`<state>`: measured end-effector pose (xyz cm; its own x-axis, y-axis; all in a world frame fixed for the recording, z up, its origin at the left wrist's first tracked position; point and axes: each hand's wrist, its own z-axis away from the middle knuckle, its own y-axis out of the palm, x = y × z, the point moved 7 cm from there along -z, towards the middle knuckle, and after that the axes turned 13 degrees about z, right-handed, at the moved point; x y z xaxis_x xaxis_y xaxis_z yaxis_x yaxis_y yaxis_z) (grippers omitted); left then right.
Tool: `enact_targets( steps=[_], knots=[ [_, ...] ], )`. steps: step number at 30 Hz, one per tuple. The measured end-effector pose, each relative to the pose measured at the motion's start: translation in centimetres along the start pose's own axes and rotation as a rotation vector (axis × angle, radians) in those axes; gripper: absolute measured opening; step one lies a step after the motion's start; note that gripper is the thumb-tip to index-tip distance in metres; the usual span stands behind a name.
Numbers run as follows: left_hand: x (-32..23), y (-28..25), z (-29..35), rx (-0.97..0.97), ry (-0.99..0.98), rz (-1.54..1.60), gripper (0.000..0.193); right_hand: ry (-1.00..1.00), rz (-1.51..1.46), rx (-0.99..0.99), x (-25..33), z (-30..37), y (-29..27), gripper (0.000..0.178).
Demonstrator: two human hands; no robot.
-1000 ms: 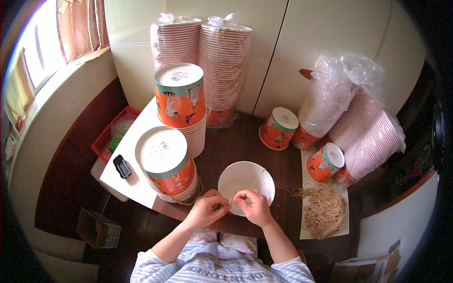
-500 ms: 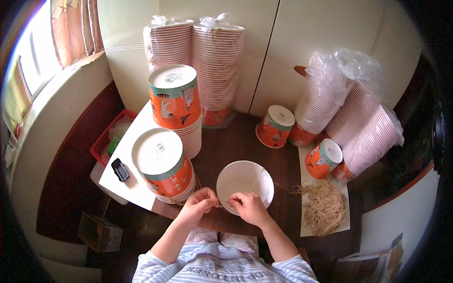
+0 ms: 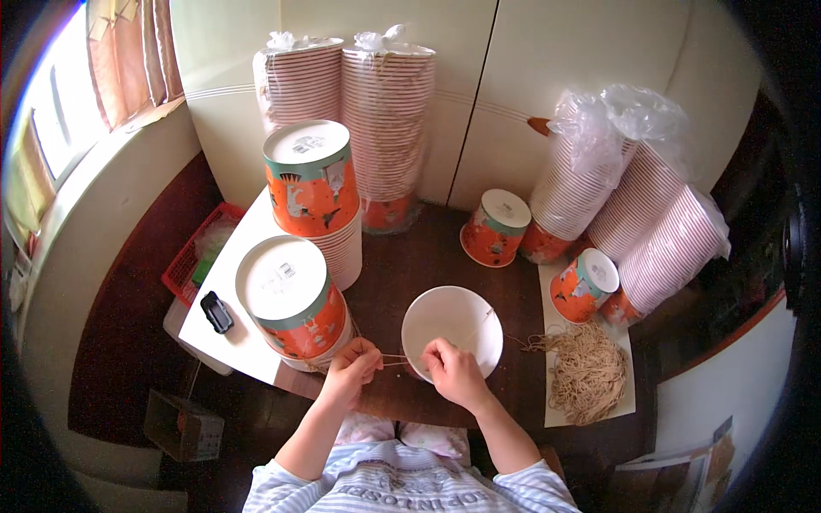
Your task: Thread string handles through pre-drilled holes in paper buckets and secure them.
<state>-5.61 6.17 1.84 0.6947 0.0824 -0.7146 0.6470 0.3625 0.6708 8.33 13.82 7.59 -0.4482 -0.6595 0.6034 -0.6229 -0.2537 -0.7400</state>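
Note:
A white-lined paper bucket (image 3: 452, 325) stands mouth up at the table's near edge. Thin beige string (image 3: 394, 360) is stretched between my two hands at the bucket's left rim. My left hand (image 3: 355, 366) pinches one end, just left of the bucket and beside an upturned stack of orange and green buckets (image 3: 299, 312). Over the bucket's near left rim, my right hand (image 3: 453, 373) is closed on the string too. Another stretch of string crosses the bucket's right side and leads toward a tangled heap of string (image 3: 587, 374). My fingers partly hide the grip.
Behind on the left stands a second upturned bucket stack (image 3: 313, 184), with plastic-wrapped stacks (image 3: 389, 128) beyond. A small black tray (image 3: 217, 313) lies at left. On the right are single upturned buckets (image 3: 495, 229) and leaning wrapped stacks (image 3: 671, 231). A red basket (image 3: 184, 261) sits beyond the left edge.
My hands have moved apart, pulling the string taut between them. The open bucket has shifted slightly to the right and away from me.

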Motion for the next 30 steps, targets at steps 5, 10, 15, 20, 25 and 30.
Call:
enact_targets(
  steps=[5,10,15,20,25,30],
  knots=[
    [0.4,-0.4,0.2,0.015,-0.004,0.057,0.009,0.013,0.037,0.013,-0.4,0.1,0.1,0.006],
    [1.0,-1.4,0.5,0.002,-0.018,0.024,0.007,-0.037,0.155,-0.04,-0.1,0.1,0.3,0.008],
    [0.9,-1.2,1.1,0.031,-0.003,-0.095,0.009,-0.075,0.304,-0.079,0.7,0.1,0.3,0.007],
    [0.3,-1.9,0.5,0.063,0.15,-0.342,0.007,-0.082,0.131,-0.062,0.5,-0.3,-0.3,0.009],
    [-4.4,5.2,2.3,0.1,0.887,-1.125,0.017,-0.076,-0.038,0.05,0.9,-1.1,-1.3,0.008],
    [-4.5,8.6,2.0,0.286,0.936,-1.226,0.02,-0.143,-0.049,0.031,1.6,-1.5,-1.4,0.004]
  ],
)
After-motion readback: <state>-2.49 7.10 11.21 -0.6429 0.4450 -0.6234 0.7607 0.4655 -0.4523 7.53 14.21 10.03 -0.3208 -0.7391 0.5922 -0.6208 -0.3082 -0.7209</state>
